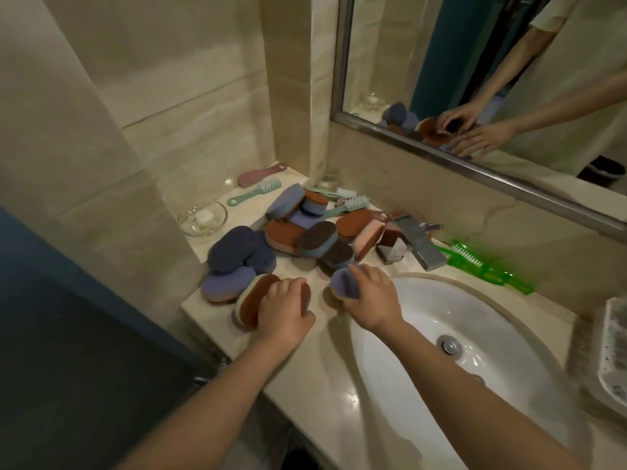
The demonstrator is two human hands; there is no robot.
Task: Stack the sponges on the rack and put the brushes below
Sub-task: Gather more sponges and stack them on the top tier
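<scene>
On my feed, a beige stone worktop [322, 368] runs round a white sink basin [492, 320]. In its back-left corner lie a pink brush [261, 174] and a mint-green brush [254, 192], with a small glass dish [203, 218] just in front of them. Near the left edge sit oval sponges: dark blue sponges [237, 249] overlapping, and a lilac sponge [227, 285] in front of them. Beside it the left hand [285, 310] curls over a brown-topped sponge [251, 300] with a cream body, tilted on edge near the front-left corner. Behind, a loose heap of sponges [305, 232] in brown, lilac, pink and dark grey crowds the worktop up to the steel tap [420, 244]. A second mint brush [349, 203] pokes from its back. The right hand [373, 300] grips a purple sponge [344, 283] at the basin's left rim. Right of the tap, a clear green brush [485, 269] lies along the back edge. At the far right edge sits a speckled tray [615, 347], too blurred to identify.
</scene>
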